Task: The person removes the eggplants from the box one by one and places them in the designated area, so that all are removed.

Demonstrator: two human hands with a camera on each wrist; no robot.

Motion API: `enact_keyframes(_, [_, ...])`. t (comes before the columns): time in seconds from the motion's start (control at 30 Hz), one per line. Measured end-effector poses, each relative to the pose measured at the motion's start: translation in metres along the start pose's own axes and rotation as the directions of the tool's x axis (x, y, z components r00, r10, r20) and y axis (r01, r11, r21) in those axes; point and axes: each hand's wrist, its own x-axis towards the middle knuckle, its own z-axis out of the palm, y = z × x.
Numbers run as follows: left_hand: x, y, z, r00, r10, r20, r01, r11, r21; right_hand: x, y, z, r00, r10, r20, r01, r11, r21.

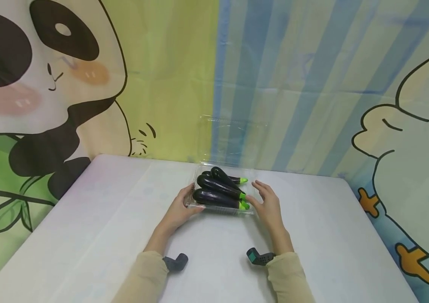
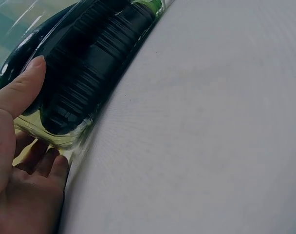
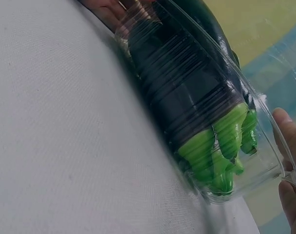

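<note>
Several dark, glossy eggplants (image 1: 218, 198) with green stem ends lie in a clear plastic clamshell box (image 1: 225, 209) on the table. Its transparent lid (image 1: 233, 139) stands raised at the back. My left hand (image 1: 178, 212) grips the box's left end. The left wrist view shows that thumb (image 2: 26, 87) on the front wall and the other fingers (image 2: 46, 163) around the end. At the right end, by the stems, is my right hand (image 1: 269, 208), fingers spread and loosely bent. In the right wrist view its fingertips (image 3: 282, 117) are at the box's rim.
A white-covered table (image 1: 97, 235) extends to both sides of the box. Behind it hangs a printed curtain (image 1: 173, 75) with a panda (image 1: 48, 84) on the left and a pale cartoon figure on the right. Each wrist carries a small dark camera (image 1: 260, 256).
</note>
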Motion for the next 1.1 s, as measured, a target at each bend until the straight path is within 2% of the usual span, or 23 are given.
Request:
enact_keyframes(0.2, [0.000,0.000,-0.004,1.000,0.017,0.018,-0.017,1.000,-0.005,0.002,-0.001,0.003,0.999,-0.054,-0.007,0.053,0.994,-0.092])
enact_keyframes(0.37, [0.003,-0.001,-0.009,0.999,0.042,0.016,-0.042,0.999,0.006,0.004,-0.005,0.007,0.994,-0.111,0.000,0.110,0.986,-0.128])
enact_keyframes(0.53, [0.004,-0.005,-0.007,0.999,0.016,0.034,-0.017,1.000,0.015,0.004,-0.006,0.005,0.991,-0.136,0.003,0.134,0.973,-0.189])
enact_keyframes(0.8, [0.002,-0.007,-0.006,0.999,0.040,-0.005,-0.040,0.999,0.023,0.012,-0.015,0.005,0.974,-0.203,0.098,0.220,0.949,-0.227])
enact_keyframes(0.93, [0.002,-0.008,-0.006,1.000,0.026,-0.001,-0.026,0.999,0.027,0.012,-0.019,0.007,0.976,-0.174,0.134,0.203,0.946,-0.252])
enact_keyframes(1.1, [0.004,-0.010,-0.002,1.000,0.021,0.004,-0.021,1.000,0.018,0.009,-0.023,0.006,0.984,-0.109,0.141,0.148,0.941,-0.304])
